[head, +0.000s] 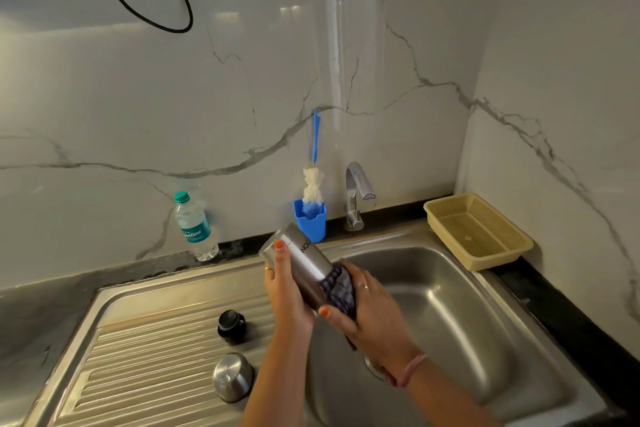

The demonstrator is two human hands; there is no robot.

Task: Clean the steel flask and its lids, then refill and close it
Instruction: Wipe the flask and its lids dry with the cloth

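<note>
Over the sink [450, 305], the left hand [287, 291] grips the tilted steel flask [304, 267] (base up) while the right hand [367, 308] wraps a dark cloth [337, 288] around its lower end.

A: Is there any writing we can read here?

B: Yes, a little. The plastic water bottle [195, 226] at the wall has a green label, and on it stands the word "nature" in white script.

A: And on the steel flask [300, 265]?

B: Dark letters run along its side, upside down. I can read "NO"; the rest I cannot tell.
</note>
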